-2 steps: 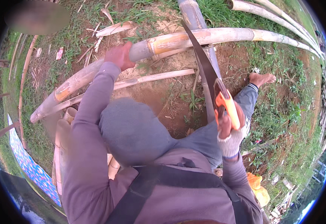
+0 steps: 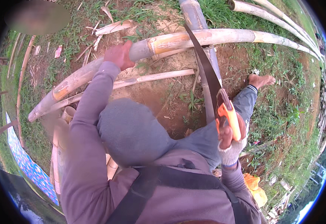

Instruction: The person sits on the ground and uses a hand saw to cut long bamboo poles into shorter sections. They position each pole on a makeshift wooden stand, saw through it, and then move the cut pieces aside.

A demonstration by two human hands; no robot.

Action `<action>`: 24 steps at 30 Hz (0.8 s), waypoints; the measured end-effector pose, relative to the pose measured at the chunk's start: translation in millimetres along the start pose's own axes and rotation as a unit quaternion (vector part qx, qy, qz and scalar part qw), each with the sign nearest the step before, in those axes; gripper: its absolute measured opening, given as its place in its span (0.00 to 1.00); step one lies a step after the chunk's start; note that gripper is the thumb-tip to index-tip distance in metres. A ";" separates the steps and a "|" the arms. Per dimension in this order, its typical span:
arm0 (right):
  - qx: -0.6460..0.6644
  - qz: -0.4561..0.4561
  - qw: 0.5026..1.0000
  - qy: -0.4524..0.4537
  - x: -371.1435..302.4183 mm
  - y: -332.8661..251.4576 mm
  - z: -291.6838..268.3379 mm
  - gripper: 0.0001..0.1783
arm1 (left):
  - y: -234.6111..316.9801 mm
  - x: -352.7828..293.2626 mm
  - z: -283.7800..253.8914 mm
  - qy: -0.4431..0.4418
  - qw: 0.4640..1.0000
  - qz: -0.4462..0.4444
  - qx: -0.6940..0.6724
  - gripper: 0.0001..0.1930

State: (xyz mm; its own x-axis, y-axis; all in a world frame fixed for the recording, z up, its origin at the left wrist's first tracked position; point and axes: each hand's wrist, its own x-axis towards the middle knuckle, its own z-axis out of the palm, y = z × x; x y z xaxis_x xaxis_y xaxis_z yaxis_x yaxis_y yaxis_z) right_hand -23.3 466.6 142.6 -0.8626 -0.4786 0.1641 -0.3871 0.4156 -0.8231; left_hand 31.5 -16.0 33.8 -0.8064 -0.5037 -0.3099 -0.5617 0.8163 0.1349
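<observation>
A long, thick bamboo pole (image 2: pixel 230 36) lies across in front of me, resting on another bamboo pole (image 2: pixel 193 15) that runs away from me. My left hand (image 2: pixel 119 56) is wrapped over the long pole, left of the crossing. In my right hand (image 2: pixel 233 140), which wears a pale fingerless glove, is a handsaw (image 2: pixel 207 67) with an orange handle. Its dark, curved blade slants up and leftward across the long pole, close to where the poles cross. The far tip shows beyond the pole. Whether the teeth have cut into it I cannot tell.
A thinner bamboo strip (image 2: pixel 159 75) lies behind my knees. Cut bamboo pieces (image 2: pixel 56 149) are beside my left arm. More long poles (image 2: pixel 267 16) lie at the far right. A yellow-orange bag (image 2: pixel 258 190) sits near my right elbow, and a blue patterned sheet (image 2: pixel 28 164) lies leftward.
My right hand has drawn the saw slightly back toward me, and the blade tip is now nearer the long pole. My left hand keeps its place on the pole.
</observation>
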 end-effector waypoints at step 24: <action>0.057 -0.024 0.997 0.047 140.9 26.5 115.3 0.24 | 5.3 16.8 1.1 0.014 0.999 0.026 -0.025 0.36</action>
State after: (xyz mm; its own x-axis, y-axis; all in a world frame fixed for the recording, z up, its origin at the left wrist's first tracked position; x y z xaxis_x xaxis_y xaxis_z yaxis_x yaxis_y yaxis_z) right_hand -117.6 320.9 81.2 -0.8723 -0.4196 0.2509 -0.3945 0.3011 -0.8681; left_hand 15.1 -19.8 28.3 -0.8398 -0.4688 -0.2739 -0.5262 0.8270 0.1978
